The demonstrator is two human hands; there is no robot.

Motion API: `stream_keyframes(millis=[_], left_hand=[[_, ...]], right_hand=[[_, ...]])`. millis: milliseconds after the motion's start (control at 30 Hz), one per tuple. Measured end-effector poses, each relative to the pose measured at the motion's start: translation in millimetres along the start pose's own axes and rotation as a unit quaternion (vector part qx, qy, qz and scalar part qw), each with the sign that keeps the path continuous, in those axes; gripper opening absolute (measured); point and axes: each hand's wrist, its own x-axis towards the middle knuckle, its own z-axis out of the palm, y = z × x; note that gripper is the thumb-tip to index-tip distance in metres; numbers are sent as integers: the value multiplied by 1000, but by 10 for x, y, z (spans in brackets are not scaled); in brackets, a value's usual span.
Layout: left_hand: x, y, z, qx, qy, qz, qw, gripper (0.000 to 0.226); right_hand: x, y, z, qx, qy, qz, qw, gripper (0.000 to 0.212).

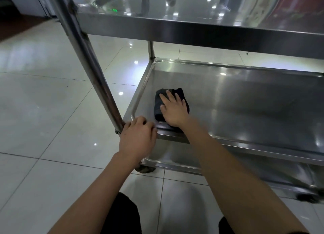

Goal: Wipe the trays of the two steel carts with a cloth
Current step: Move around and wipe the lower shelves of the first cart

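left hand (137, 137) grips tray (245, 100) corner; right hand (174, 111) flat on cloth (158, 104) inside.

Right hand (173, 109) flat on the dark cloth (158, 104), fingers spread, pressing it onto the middle tray (245, 100) near its left corner. At eight o'clock from the cloth, the left hand (137, 137) grips the tray's front corner, fingers curled over the rim, just beside the steel cart's upright post (91, 67). Top tray (192, 26) gleams at twelve o'clock, glossy floor tiles (43, 102) all around.
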Motion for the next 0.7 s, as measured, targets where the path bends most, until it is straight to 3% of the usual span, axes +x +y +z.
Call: stream_keyframes(millis=[100, 300, 467, 700], left_hand=[[128, 227, -62, 1, -19, -2, 1000, 35], [459, 1080, -36, -31, -52, 104, 993, 31], [594, 1520, 160, -37, -85, 115, 989, 33], [575, 1558, 336, -29, -24, 125, 991, 31]], right_hand=[[-186, 379, -145, -2, 15, 37, 999, 55], [-715, 1325, -544, -1, 52, 121, 991, 54], [-1129, 2117, -917, -19, 78, 195, 977, 52], [-1254, 2448, -1000, -12, 95, 217, 971, 53]])
